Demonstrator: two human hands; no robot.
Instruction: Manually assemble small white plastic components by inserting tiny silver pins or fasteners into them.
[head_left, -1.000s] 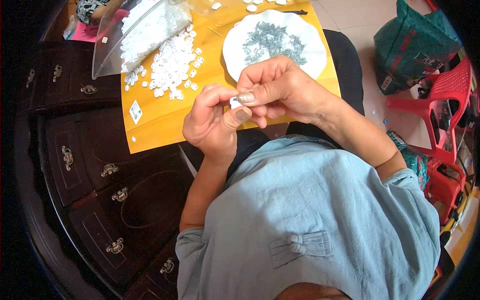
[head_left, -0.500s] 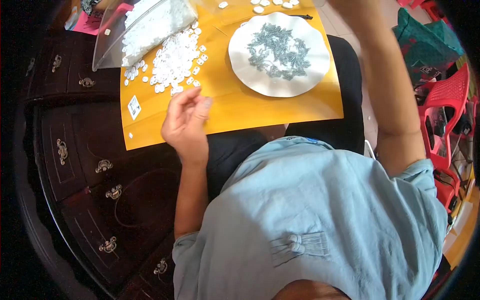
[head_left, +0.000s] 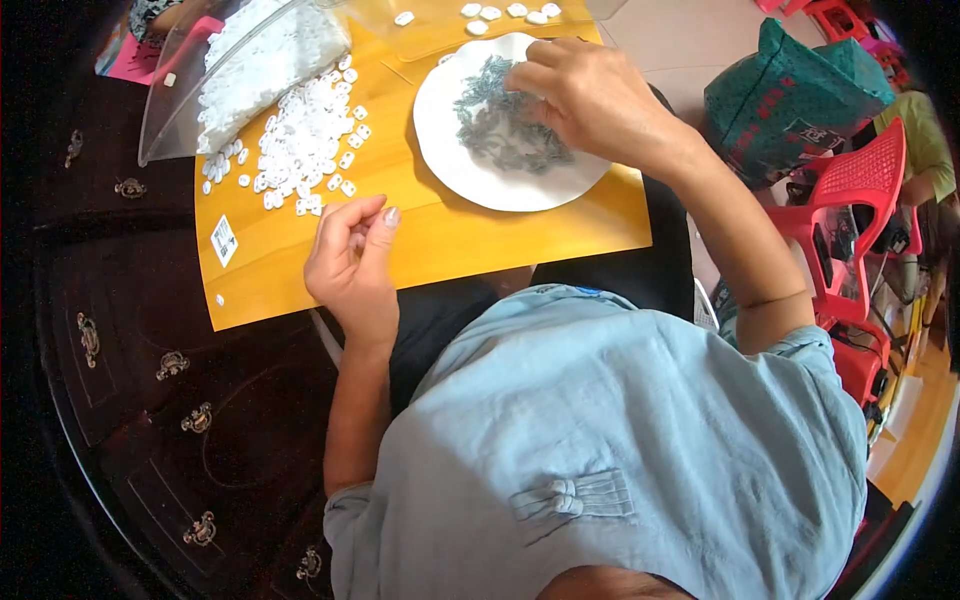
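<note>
A yellow board [head_left: 440,240] lies across my lap. On it a white plate [head_left: 450,150] holds a heap of small grey parts [head_left: 500,130]. My right hand [head_left: 590,100] rests on that heap with its fingers bent down into the parts; the fingertips are hidden. Left of the plate lies a spread of small white pieces [head_left: 300,140]. My left hand [head_left: 350,260] sits on the board just below this spread, fingers curled toward the thumb. Whether anything is pinched there is not visible.
A clear plastic bag [head_left: 240,70] of white pieces lies at the board's far left corner, and a few white pieces [head_left: 500,14] sit beyond the plate. Dark wooden drawers [head_left: 150,380] are to my left; a green bag [head_left: 790,90] and red plastic stools [head_left: 850,210] to my right.
One second ago both hands met over my lap around a small white piece. They have parted: the right hand swung out and came down on the plate, the left went to the white pieces.
</note>
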